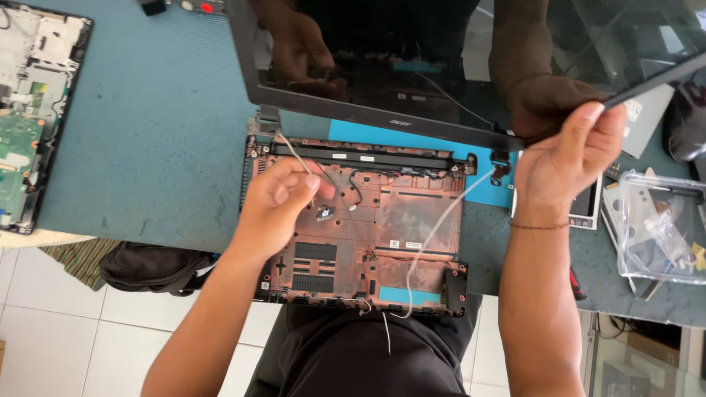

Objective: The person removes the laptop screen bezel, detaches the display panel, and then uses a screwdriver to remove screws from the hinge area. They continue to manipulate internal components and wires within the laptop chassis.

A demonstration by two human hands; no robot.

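A stripped laptop bottom case (412, 220), copper-coloured inside, lies on the blue-green table (154, 140). My left hand (283, 202) rests over its left part and pinches a thin grey cable (293, 154) that runs up toward the left hinge. My right hand (570, 151) grips the lower right corner of the black screen panel (441, 59), holding it tilted up above the case. A white cable (434, 235) trails from the right hinge across the case to its front edge. The glossy screen reflects both hands.
Another opened laptop with a green circuit board (22, 140) lies at the table's left edge. A clear plastic tray (662, 228) with small parts and a drive (588, 206) sit at the right. A dark bag (151, 268) lies on the tiled floor below.
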